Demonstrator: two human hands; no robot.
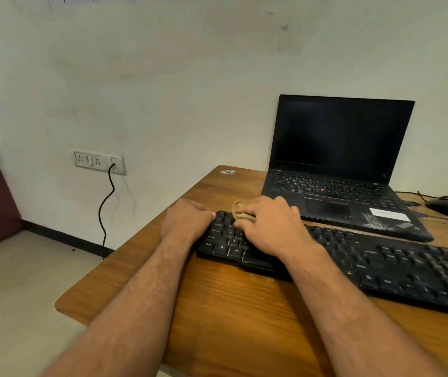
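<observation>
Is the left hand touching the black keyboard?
Touching. The head view shows the left hand gripping the left end of the keyboard, thumb on its corner; the right hand holds a cloth.

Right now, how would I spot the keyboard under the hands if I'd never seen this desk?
On the wooden desk by the white wall stands an open black laptop. In front of it lies the keyboard, with the left hand holding its left end and the right hand pressing a tan cloth on its keys. Unlike the laptop's keys, it is a separate, longer board.
</observation>
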